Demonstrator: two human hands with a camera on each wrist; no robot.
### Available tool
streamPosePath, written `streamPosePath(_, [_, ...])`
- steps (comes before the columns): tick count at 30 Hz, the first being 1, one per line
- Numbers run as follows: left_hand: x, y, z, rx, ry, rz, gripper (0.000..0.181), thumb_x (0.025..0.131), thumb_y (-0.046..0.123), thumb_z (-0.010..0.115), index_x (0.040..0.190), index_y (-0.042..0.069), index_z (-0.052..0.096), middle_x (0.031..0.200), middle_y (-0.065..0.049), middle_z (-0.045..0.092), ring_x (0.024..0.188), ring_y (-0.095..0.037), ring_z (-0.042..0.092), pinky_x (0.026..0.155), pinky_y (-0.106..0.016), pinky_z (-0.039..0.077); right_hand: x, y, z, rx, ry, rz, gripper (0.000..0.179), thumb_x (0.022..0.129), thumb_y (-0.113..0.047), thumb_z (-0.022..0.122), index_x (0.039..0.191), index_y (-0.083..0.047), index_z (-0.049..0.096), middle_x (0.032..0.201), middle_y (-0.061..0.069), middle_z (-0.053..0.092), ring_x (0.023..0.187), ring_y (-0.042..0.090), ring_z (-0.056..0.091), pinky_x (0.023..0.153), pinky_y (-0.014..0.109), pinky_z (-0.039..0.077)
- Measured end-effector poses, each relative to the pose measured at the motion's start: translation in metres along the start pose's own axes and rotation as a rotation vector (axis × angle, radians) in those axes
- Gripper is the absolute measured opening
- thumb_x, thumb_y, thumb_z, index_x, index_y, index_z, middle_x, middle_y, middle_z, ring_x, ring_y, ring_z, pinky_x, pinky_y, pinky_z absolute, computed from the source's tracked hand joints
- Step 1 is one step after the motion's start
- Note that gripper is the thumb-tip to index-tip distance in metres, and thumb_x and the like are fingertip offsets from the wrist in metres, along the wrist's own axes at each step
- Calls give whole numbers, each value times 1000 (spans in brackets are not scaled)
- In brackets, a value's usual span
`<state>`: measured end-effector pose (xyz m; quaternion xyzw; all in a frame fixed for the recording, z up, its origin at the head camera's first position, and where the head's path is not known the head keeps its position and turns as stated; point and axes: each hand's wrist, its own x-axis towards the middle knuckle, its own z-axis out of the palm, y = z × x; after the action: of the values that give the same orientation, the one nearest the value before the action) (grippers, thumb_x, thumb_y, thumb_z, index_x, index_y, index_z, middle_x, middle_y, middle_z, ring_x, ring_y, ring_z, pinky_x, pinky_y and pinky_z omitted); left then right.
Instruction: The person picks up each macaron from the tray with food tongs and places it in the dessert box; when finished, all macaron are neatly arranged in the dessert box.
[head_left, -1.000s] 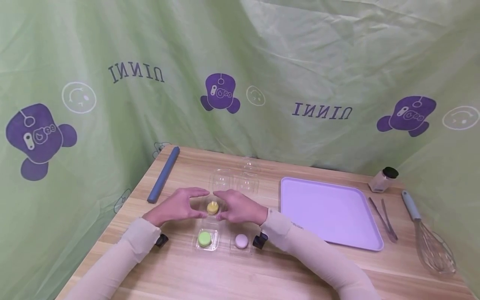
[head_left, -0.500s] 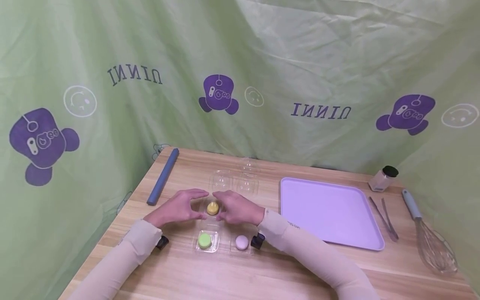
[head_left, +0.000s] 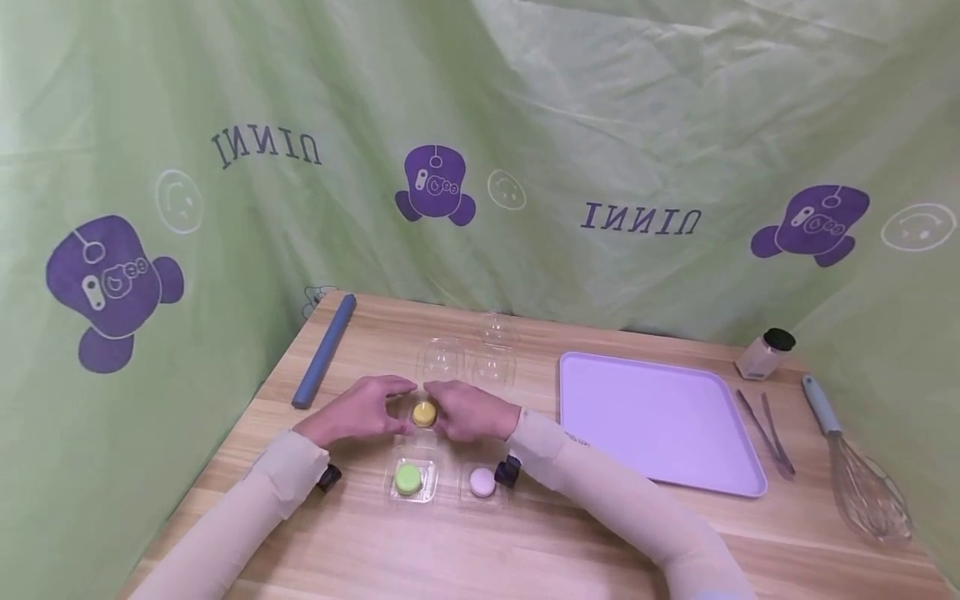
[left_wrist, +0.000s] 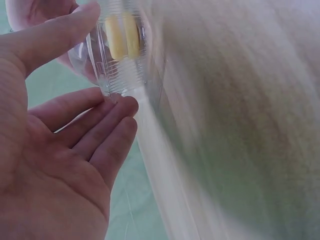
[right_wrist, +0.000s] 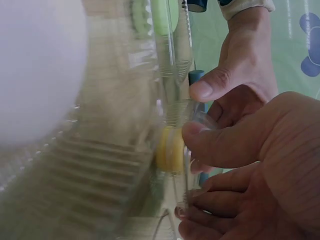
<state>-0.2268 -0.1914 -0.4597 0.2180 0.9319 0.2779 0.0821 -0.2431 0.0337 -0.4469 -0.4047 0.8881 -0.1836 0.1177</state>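
A yellow macaron sits in a clear plastic macaron box on the table, with a clear dome over it. My left hand holds the box's left side; its thumb and fingertips touch opposite edges in the left wrist view. On the other side my right hand grips the rim between thumb and fingers, as the right wrist view shows. Nearer to me lie a green macaron and a pink macaron, each in its own clear tray. Whether the dome is seated cannot be told.
Clear plastic lids lie behind the hands. A blue rod is at the left edge. To the right are a purple tray, tongs, a black-capped jar and a whisk. A green curtain hangs behind.
My right wrist has shifted slightly left and its fingers have drawn in closer at the box. The left hand has barely moved. The macarons stay where they were.
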Motion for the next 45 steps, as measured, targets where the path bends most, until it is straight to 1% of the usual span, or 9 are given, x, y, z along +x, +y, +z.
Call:
streamPosePath(3, [0, 1, 1, 8, -7, -1, 74, 76, 30, 88, 137, -1, 60, 143, -18, 61, 136, -38, 55, 118, -53, 44, 3, 1, 2, -13, -18, 5, 42, 88, -9, 73, 127, -9, 58, 107, 0, 68, 100, 12, 65, 90, 22, 58])
streamPosePath(10, [-3, 3, 3, 32, -9, -1, 74, 74, 28, 89, 136, -1, 61, 140, -18, 63, 133, -37, 58, 116, -51, 47, 3, -4, 2, -11, -46, 3, 37, 87, -8, 75, 120, -11, 60, 100, -2, 67, 90, 8, 61, 82, 18, 56])
streamPosePath(20, [-5, 2, 1, 14, -26, 14, 72, 74, 22, 88, 137, 2, 59, 137, -14, 65, 129, -33, 60, 114, -51, 49, 0, -8, 3, 26, -20, 36, 43, 87, -11, 76, 127, -11, 60, 105, -3, 68, 94, 7, 63, 86, 17, 56])
streamPosePath(28, [-7, 0, 1, 4, -23, 45, 71, 75, 20, 86, 137, 3, 58, 137, -13, 64, 129, -33, 60, 114, -52, 48, -2, -7, 3, 58, 6, 50, 36, 87, -16, 78, 118, -13, 62, 96, -4, 68, 85, 5, 61, 75, 15, 54])
streamPosePath(30, [-7, 0, 0, -2, -24, 39, 72, 74, 21, 87, 138, 3, 58, 138, -13, 64, 130, -33, 59, 114, -53, 48, -3, -8, 2, 61, 9, 60, 41, 87, -17, 78, 123, -10, 61, 97, -4, 68, 85, 6, 62, 75, 16, 55])
streamPosePath(33, [-8, 1, -3, -9, -19, 27, 76, 74, 25, 88, 140, 4, 56, 142, -14, 61, 132, -35, 57, 115, -55, 46, -6, -10, -2, 56, 23, 86, 56, 87, -19, 77, 138, -6, 56, 104, -1, 70, 91, 9, 64, 85, 21, 59])
streamPosePath(38, [-7, 5, -18, -9, 64, 19, 81, 75, 33, 88, 143, 6, 54, 145, -16, 58, 134, -39, 55, 113, -60, 46, -10, -12, -16, 87, 116, 88, 71, 88, -21, 77, 150, -8, 46, 137, 9, 66, 121, 22, 65, 111, 38, 53])
streamPosePath(41, [0, 8, -33, -39, 156, 38, 82, 77, 36, 86, 145, 6, 52, 146, -16, 57, 134, -39, 55, 113, -61, 46, -11, -10, -27, 157, 218, 49, 71, 88, -19, 78, 150, -9, 46, 150, 11, 56, 134, 30, 58, 115, 42, 49])
streamPosePath(45, [16, 15, -54, -87, 274, 45, 86, 78, 43, 85, 148, 8, 49, 152, -14, 54, 139, -39, 51, 115, -62, 42, -12, -1, -44, 280, 354, -5, 76, 87, -14, 78, 153, -9, 41, 155, 10, 50, 135, 33, 56, 117, 45, 47])
